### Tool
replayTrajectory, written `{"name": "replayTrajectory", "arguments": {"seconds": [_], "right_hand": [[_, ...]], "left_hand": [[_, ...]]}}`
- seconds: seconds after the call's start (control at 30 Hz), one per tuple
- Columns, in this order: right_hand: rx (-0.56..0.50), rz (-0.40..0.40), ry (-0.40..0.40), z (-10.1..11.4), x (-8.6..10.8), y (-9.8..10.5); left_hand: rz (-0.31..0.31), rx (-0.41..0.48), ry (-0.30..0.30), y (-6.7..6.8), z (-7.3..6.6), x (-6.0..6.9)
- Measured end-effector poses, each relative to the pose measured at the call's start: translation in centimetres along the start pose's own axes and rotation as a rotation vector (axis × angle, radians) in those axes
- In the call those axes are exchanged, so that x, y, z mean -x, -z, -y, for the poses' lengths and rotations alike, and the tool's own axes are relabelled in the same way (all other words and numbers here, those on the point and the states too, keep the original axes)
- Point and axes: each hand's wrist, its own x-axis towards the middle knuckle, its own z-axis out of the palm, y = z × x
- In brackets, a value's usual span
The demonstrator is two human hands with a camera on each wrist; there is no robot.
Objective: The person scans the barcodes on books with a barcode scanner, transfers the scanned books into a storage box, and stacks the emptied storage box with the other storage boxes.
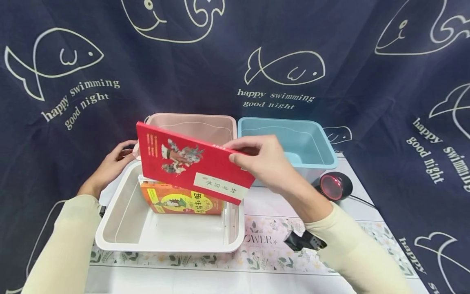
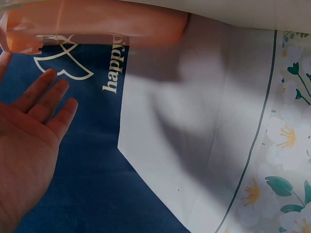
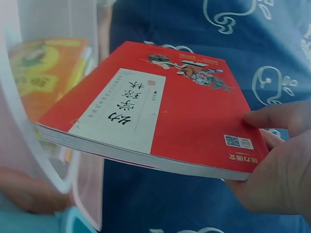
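A red book [image 1: 191, 161] is held tilted above the white bin [image 1: 172, 247] by my right hand [image 1: 266, 157], thumb on one cover and fingers behind. In the right wrist view the red book [image 3: 170, 107] lies between the thumb and fingers of my right hand [image 3: 282, 160]. Below it, an orange book [image 1: 180, 200] stands on edge in the white bin. My left hand [image 1: 114, 165] touches the near left corner of the pink bin [image 1: 191, 118]; in the left wrist view my left hand [image 2: 34, 141] has its fingers extended near the pink bin [image 2: 102, 24].
Behind the white bin is the pink bin, and a blue bin [image 1: 323, 166] stands to its right. A round black device with a red top [image 1: 332, 186] and a cable sits right of the blue bin. A dark fish-print cloth [image 1: 183, 77] hangs behind.
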Motion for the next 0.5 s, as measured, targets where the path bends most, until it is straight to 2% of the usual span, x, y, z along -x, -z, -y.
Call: {"name": "replayTrajectory", "arguments": {"seconds": [0.23, 0.5], "right_hand": [[0.104, -0.140, 0.022, 0.8, 2.0, 4.2], [0.101, -0.236, 0.000, -0.6, 3.5, 6.9]], "left_hand": [[0.003, 0.002, 0.000, 0.2, -0.1, -0.2], [0.006, 0.007, 0.004, 0.1, 0.0, 0.0]]}}
